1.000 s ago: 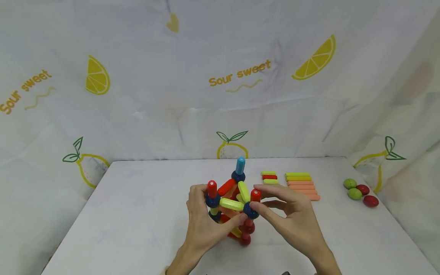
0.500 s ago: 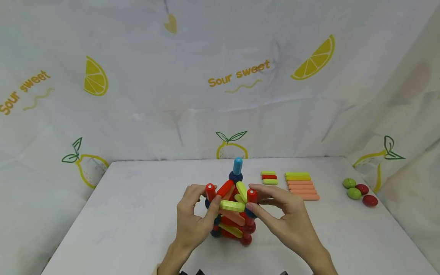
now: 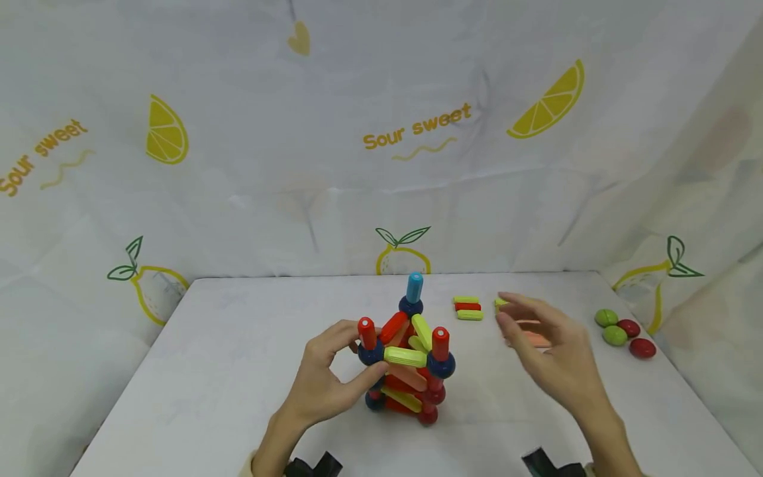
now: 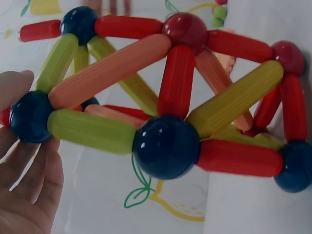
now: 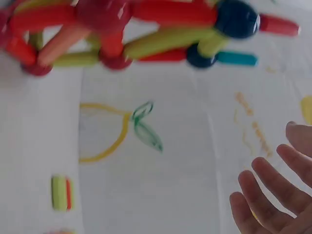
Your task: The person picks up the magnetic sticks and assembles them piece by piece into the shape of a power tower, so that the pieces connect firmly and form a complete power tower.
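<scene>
A tower of coloured toy sticks and balls (image 3: pixel 405 357) stands mid-table, with two red sticks and one light-blue stick upright on its top balls. My left hand (image 3: pixel 322 384) holds the dark blue ball (image 3: pixel 371 352) at its upper left corner, thumb in front and fingers behind. In the left wrist view, the thumb and fingers lie around that blue ball (image 4: pixel 31 117). My right hand (image 3: pixel 563 361) hovers right of the tower, apart from it, in front of the long sticks (image 3: pixel 538 340), which it partly hides. Its fingers (image 5: pixel 273 178) are spread and hold nothing.
Three short sticks (image 3: pixel 468 307), two lime and one red, lie behind the tower to its right. Several loose green and red balls (image 3: pixel 614 336) sit near the table's right edge. A printed white cloth (image 3: pixel 268 218) hangs behind the table (image 3: pixel 238 371).
My right hand has let go of the tower's front right corner and moved right toward the long sticks. The left hand has shifted from the front of the tower to its upper left ball.
</scene>
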Tool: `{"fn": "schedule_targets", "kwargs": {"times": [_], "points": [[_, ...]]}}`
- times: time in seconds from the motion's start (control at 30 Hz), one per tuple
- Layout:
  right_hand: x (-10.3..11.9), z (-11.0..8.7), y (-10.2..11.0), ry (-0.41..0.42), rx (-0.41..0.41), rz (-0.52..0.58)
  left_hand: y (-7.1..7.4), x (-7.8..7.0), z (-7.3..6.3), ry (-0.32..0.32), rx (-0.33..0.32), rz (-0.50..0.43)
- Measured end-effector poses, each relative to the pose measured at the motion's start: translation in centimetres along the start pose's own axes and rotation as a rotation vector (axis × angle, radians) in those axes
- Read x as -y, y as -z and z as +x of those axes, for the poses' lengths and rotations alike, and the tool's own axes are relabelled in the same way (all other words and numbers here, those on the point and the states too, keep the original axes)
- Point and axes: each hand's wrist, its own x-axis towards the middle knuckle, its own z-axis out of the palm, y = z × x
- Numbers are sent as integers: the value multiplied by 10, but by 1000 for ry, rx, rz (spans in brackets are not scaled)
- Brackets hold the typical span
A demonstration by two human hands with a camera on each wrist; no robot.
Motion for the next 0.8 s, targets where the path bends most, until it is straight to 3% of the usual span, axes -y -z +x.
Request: {"fn": "schedule_targets", "kwargs": {"times": [0.17, 0.27, 0.37, 0.53, 0.7, 0.8], "points": [[-93, 13, 26, -111, -43, -291, 5, 2, -2, 3, 40, -64], [-147, 13, 43, -217, 38, -433, 6, 1, -3, 5, 42, -75], [-184, 8, 57, -287, 141, -502, 5, 0, -4, 7, 42, -79], [-211, 2, 71, -311, 216, -538, 4, 0, -5, 9, 39, -84], [-216, 4, 74, -262, 224, -591, 5, 0, -6, -2, 30, -90], [-214, 4, 73, -281, 257, -636, 4, 0, -6, -8, 28, -92]]}}
